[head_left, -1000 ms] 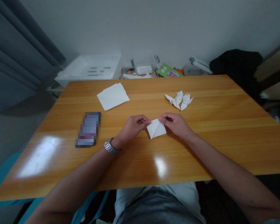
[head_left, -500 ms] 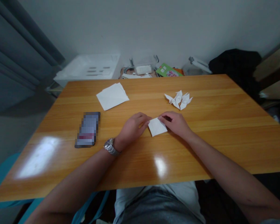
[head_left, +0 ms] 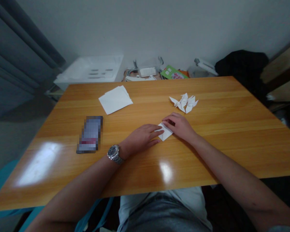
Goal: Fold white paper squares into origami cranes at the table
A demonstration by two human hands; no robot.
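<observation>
A small folded white paper (head_left: pixel 165 132) lies flat on the wooden table (head_left: pixel 222 129), between my two hands. My left hand (head_left: pixel 142 138), with a metal watch on its wrist, lies flat with its fingers stretched out, and the fingertips press on the paper's left edge. My right hand (head_left: pixel 180 125) rests on the paper's right side with its fingers bent down onto it. Most of the paper is hidden under the two hands.
A stack of white paper sheets (head_left: pixel 115 99) lies at the back left. Several folded paper cranes (head_left: pixel 185 103) sit at the back right. A phone (head_left: pixel 90 134) lies to the left. Behind the table are a white crate (head_left: pixel 89 72) and a black bag (head_left: pixel 241 64).
The paper was held up between pinching fingers; it now lies flat on the table. My left hand has opened and flattened onto it, and my right hand presses down.
</observation>
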